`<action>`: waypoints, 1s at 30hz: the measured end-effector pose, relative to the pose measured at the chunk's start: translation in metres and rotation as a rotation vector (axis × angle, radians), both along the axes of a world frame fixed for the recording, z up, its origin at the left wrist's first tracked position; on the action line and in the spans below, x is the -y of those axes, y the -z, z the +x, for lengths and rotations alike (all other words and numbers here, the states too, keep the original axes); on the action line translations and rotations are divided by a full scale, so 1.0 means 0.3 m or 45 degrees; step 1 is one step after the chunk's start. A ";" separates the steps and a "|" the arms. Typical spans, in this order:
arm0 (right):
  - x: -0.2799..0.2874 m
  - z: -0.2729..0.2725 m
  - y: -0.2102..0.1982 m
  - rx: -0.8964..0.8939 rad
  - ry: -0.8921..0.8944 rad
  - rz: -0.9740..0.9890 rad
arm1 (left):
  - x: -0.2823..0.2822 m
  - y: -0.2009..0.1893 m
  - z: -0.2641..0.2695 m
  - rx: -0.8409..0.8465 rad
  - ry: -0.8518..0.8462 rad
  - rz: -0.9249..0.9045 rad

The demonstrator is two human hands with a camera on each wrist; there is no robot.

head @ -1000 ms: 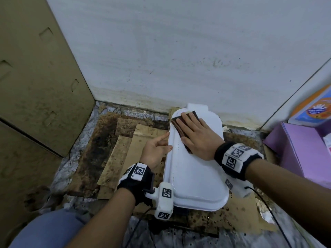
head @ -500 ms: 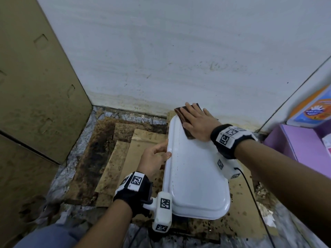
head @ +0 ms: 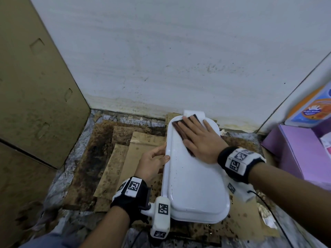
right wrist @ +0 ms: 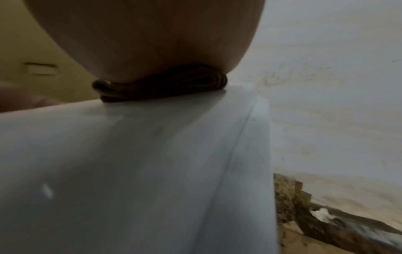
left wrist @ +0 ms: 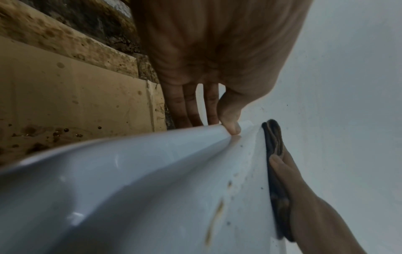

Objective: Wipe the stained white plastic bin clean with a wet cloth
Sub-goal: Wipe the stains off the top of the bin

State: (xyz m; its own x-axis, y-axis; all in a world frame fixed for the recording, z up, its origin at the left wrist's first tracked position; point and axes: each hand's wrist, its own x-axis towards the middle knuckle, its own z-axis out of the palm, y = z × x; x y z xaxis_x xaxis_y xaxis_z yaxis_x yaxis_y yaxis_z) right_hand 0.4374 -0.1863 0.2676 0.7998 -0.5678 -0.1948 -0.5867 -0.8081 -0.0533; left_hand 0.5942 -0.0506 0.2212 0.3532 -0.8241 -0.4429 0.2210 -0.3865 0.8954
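The white plastic bin [head: 193, 185] lies flat on stained cardboard, its long side running away from me. My right hand [head: 198, 138] presses flat on a folded dark brown cloth [head: 179, 129] at the bin's far end, fingers straight. My left hand [head: 152, 161] grips the bin's left rim, thumb on top and fingers down the side. In the left wrist view the thumb [left wrist: 230, 120] sits on the rim of the bin [left wrist: 152, 180], which shows a brown streak and specks beside the cloth [left wrist: 275, 146]. The right wrist view shows the cloth [right wrist: 161, 86] under my palm.
Wet, stained cardboard sheets [head: 125, 158] cover the floor to the left. A tall cardboard panel [head: 35, 86] stands at the left, and a white wall [head: 179, 59] just behind the bin. A purple box [head: 300, 151] and an orange-blue package [head: 311, 108] stand at the right.
My right hand slid the cloth out to the bin's far edge, then drew it back a little. My left hand has stayed on the left rim.
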 end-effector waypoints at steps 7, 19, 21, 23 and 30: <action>0.110 0.058 -0.017 -0.081 0.177 0.047 | 0.008 0.010 0.006 0.023 -0.007 0.010; 0.080 0.044 -0.061 -0.149 -0.017 0.072 | 0.003 0.001 0.000 0.007 -0.004 0.001; 0.125 0.068 -0.072 -0.176 0.098 0.080 | 0.002 -0.002 0.002 0.022 -0.004 0.008; 0.122 0.085 -0.071 -0.159 0.126 0.088 | 0.003 -0.002 0.004 0.015 -0.011 0.011; -0.039 0.091 -0.029 -0.167 -0.312 0.030 | -0.001 -0.001 0.000 -0.029 0.002 -0.032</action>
State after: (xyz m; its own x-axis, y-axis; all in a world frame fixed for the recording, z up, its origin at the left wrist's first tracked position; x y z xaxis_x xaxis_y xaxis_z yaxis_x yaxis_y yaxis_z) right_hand 0.4647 -0.1745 0.2762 0.8797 -0.3547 -0.3168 -0.3771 -0.9261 -0.0103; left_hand 0.5943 -0.0503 0.2215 0.3417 -0.8356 -0.4302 0.2409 -0.3645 0.8995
